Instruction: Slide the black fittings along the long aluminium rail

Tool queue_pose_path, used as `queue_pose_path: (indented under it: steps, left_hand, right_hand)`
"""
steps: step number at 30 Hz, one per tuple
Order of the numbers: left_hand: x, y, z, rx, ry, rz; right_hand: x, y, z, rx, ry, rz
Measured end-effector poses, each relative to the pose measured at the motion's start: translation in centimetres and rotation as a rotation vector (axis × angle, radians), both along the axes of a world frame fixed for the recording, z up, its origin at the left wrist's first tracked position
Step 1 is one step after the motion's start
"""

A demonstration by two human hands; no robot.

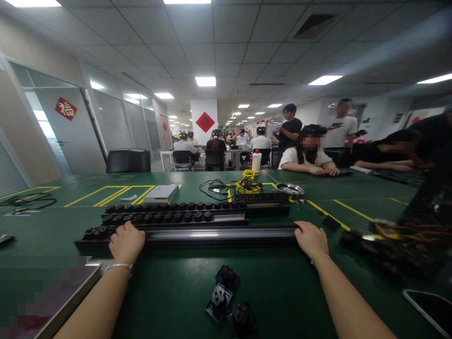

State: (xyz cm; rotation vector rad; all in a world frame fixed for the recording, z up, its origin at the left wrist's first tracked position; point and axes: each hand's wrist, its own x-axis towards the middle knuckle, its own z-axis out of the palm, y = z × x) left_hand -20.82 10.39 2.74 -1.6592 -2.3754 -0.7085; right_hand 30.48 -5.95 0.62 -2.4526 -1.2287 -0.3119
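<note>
A long black metal channel (219,237) lies crosswise on the green table in front of me. My left hand (127,242) grips it towards its left end, where several round black socket pieces (97,232) sit in it. At the other end, my right hand (312,240) has its fingers curled over the channel's edge. The channel's middle is a bare, shiny surface. Just behind it lie two similar black channels, the nearer one (169,217) holding a row of round black sockets. Closer to me are three loose black square socket modules (219,301).
Behind the channels are a white box (161,193), a yellow bin (249,181) with black cables, and a metal bowl (290,189). Wires (406,233) and a phone (431,308) lie at right. A framed panel (92,275) is at left. A co-worker (307,155) sits across the table.
</note>
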Motion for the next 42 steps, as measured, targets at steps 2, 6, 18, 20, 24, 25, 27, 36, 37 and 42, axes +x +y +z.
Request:
queue_pose_path:
  steps: [2,6,18,20,24,25,27,36,37,42]
  left_hand:
    - [0.1,-0.1,-0.8,0.067,-0.039,-0.026]
    - [0.6,-0.3,-1.9,0.172,-0.122,-0.021]
    - [0.2,-1.0,-1.2,0.06,-0.169,-0.025]
    - [0.3,-1.2,-1.0,0.044,-0.171,-0.035]
    - [0.4,-1.3,-0.7,0.014,-0.184,-0.035]
    - [0.4,-1.3,-0.7,0.01,-0.188,-0.037]
    - [0.2,-1.1,-0.7,-0.004,-0.188,-0.049]
    - [-0.1,-1.0,-0.8,-0.024,-0.217,-0.079]
    - [-0.1,-1.0,-0.9,-0.014,-0.222,-0.072]
    - [-0.3,-0.5,-1.8,0.034,-0.2,-0.012]
  right_hand:
    - [0.0,0.0,0.0,-0.001,0.001,0.002]
    - [0.0,-0.1,0.1,-0.011,0.01,-0.005]
    - [0.1,-0.1,0.2,-0.037,0.018,-0.002]
    - [0.0,-0.1,0.2,-0.035,0.02,-0.001]
    - [0.1,-0.1,0.3,-0.031,0.024,0.002]
    - [0.1,-0.1,0.3,-0.03,0.024,0.005]
    - [0.1,-0.1,0.2,-0.025,0.02,0.004]
    - [0.0,-0.1,0.0,-0.001,0.003,-0.004]
    - [0.0,-0.1,0.0,0.002,0.005,0.0]
    - [0.1,-0.1,0.0,0.004,0.019,0.008]
